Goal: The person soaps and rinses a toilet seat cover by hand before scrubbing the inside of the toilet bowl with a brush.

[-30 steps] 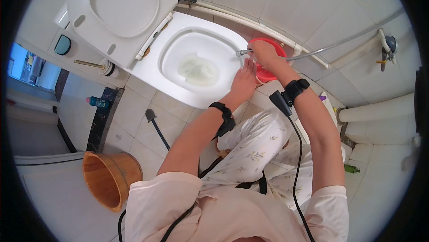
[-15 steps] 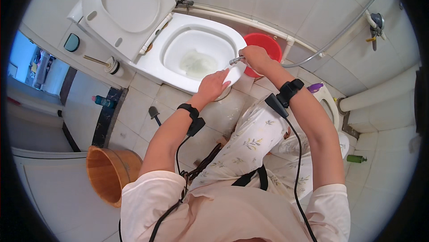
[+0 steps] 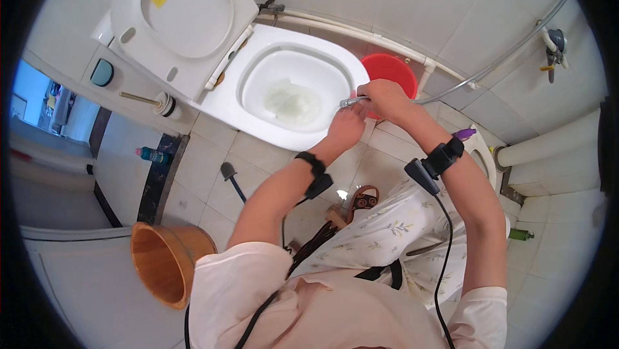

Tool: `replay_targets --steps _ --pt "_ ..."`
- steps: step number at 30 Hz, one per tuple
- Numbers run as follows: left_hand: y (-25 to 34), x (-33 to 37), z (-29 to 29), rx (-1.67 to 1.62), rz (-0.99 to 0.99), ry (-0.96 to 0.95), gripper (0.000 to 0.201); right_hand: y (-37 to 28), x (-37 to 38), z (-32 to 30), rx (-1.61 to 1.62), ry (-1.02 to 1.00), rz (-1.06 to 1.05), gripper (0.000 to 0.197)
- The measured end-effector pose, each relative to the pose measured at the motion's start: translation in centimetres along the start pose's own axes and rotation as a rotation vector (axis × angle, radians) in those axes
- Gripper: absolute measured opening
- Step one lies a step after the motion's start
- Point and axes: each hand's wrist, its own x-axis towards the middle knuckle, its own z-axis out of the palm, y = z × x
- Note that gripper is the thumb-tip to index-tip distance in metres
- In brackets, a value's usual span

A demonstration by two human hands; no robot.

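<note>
My right hand (image 3: 384, 99) is closed around the end of a silvery flexible hose (image 3: 445, 96), just beyond the front of the white toilet (image 3: 222, 104). The hose's metal end (image 3: 350, 101) pokes out to the left of my fingers, over the bowl's front rim. Directly below it, my left hand (image 3: 348, 127) lies at the outer front edge of the rim, its fingers stretched up toward the metal end and partly hidden. Both lid and seat (image 3: 187, 10) are raised. Cloudy water (image 3: 292, 104) stands in the bowl.
A red bucket (image 3: 393, 72) stands behind my right hand. The hose runs up near a wall tap (image 3: 553, 49). On the floor are a wooden tub (image 3: 171, 262), a dark brush (image 3: 232, 180) and a teal bottle (image 3: 153, 155). A toilet brush holder (image 3: 167, 105) stands left of the toilet.
Both hands have shifted slightly right and down in view. My left hand has slid along the rim, nearer to my right hand. The right hand still grips the hose.
</note>
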Motion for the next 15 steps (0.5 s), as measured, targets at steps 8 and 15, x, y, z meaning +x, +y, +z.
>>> replay_targets --steps 8,15 --pt "-7.7 -11.4 -7.4 -0.051 0.148 0.102 0.036 -4.1 1.1 2.3 0.074 -0.041 -0.216 0.011" --pt "-10.2 -11.5 -6.5 0.209 -0.15 -0.052 0.014 -8.2 2.3 2.7 0.078 -0.093 -0.29 0.013"
